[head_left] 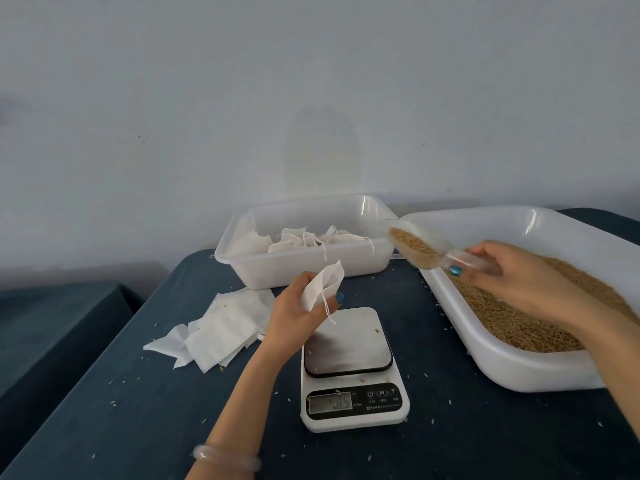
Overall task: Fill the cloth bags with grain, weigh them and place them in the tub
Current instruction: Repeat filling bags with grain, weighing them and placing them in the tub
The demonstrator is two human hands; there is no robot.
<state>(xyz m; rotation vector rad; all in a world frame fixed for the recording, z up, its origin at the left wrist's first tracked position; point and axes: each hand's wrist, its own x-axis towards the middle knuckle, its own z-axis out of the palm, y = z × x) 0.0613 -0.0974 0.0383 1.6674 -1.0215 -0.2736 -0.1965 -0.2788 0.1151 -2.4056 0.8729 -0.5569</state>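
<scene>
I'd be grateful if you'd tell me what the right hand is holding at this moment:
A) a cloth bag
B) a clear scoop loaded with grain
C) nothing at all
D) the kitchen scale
B: the right hand grips the handle of the scoop, which carries grain, while the cloth bag is in the left hand.
</scene>
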